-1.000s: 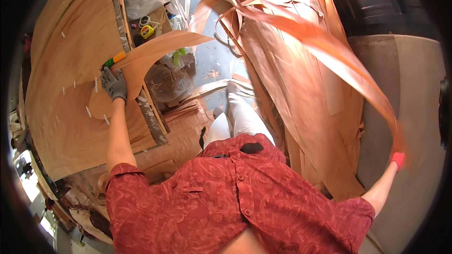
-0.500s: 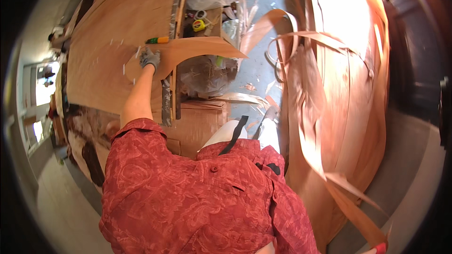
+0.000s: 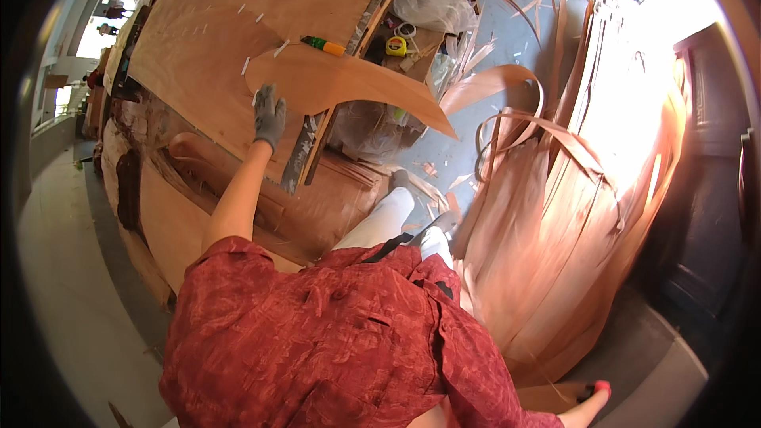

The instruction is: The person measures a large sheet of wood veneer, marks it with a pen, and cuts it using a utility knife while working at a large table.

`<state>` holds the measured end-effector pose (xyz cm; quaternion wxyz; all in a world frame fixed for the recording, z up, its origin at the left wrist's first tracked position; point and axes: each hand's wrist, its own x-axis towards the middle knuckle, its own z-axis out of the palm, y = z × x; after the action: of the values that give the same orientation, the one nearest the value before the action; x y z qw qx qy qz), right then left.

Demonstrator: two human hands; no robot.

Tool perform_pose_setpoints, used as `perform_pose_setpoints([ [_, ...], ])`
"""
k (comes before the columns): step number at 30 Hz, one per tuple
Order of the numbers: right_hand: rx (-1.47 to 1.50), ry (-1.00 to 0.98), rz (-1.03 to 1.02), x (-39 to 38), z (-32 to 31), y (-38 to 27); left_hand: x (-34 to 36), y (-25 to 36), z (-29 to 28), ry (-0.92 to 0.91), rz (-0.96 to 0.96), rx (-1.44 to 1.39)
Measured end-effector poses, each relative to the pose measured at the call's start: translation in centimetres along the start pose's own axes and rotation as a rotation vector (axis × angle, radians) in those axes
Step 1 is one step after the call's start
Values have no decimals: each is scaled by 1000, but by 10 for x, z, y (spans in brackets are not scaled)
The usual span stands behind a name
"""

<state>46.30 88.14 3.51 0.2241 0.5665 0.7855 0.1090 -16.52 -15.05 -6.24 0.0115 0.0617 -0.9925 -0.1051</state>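
Observation:
My left hand point(image 3: 269, 117), in a grey glove, lies with fingers stretched out on a plywood sheet point(image 3: 198, 24), at the edge of a curved veneer piece point(image 3: 341, 75) marked around with short white strips. A green-and-orange handled tool point(image 3: 321, 45) rests just above that piece. My right hand point(image 3: 596, 393), in red and black, is low at the right beside a veneer piece point(image 3: 547, 395); its fingers are too small and indistinct to read.
Long veneer sheets point(image 3: 555, 238) form a heap on the right, beside a dark door point(image 3: 701, 166). Veneer ribbons and scraps lie on the blue floor point(image 3: 499, 40). A shelf holds plastic bags point(image 3: 432, 8) and a yellow tape measure point(image 3: 395, 47). Several small distant figures show far left.
The long veneer ribbon swinging in my right hand has dropped low, and that hand has moved down. My left hand has slid away from the handled tool. The view has turned.

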Motion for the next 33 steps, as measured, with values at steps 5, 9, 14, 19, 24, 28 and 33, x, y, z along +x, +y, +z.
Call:
perform_pose_setpoints([
  [5, 450, -148, -417, 42, 21, -178, -1, 3, 10, 111, 132, -125],
  [9, 605, -246, -519, -33, -45, -460, -27, -18, 12, 162, 193, -136],
  [14, 664, -61, -1309, -221, -138, -699, -40, -32, -11, 218, 158, -193],
  [19, 664, -86, -1450, -257, -151, -804, -52, -57, -21, 258, 18, -240],
  [24, 957, -235, -1354, -211, -135, -889, -72, -46, -29, 233, -188, -168],
  [28, 912, -450, -1245, -186, -170, -959, -85, -22, -18, 253, -296, -115],
  [33, 880, -392, -1420, -162, -180, -1036, -124, 7, 20, 294, -428, -197],
])
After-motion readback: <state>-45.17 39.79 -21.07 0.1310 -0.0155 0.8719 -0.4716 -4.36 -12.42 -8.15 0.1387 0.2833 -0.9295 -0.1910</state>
